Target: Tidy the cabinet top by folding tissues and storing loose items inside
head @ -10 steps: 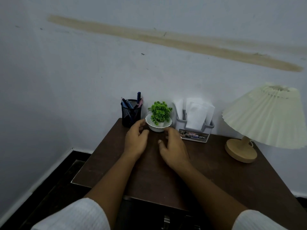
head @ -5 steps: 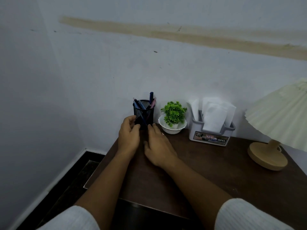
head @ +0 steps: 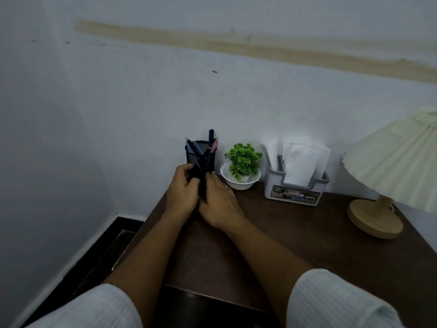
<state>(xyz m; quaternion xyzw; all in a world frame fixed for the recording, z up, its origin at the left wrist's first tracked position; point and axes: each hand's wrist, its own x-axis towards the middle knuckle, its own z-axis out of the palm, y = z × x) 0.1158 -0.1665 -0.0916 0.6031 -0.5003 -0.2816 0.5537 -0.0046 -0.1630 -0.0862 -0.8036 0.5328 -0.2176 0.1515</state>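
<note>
— Four things line the back of your bench [head: 295, 245]: lamp [head: 399, 162], tissue holder [head: 295, 188] with tissues [head: 300, 162] upright, potted plant [head: 243, 162], pen cup [head: 201, 157] leftmost
— Your hands?
— Your left hand [head: 182, 192] curls round the cup; your right hand [head: 220, 204] lays straight fingers against its side

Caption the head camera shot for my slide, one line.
Left hand grips the mesh pen holder, right hand touching it, on a cabinet top beside potted plant, tissue holder and lamp.

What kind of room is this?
Probably a bedroom or study corner at home: a dark brown wooden cabinet carries a cream pleated-shade table lamp, a black mesh pen holder and a small green plant in a white bowl.
</note>
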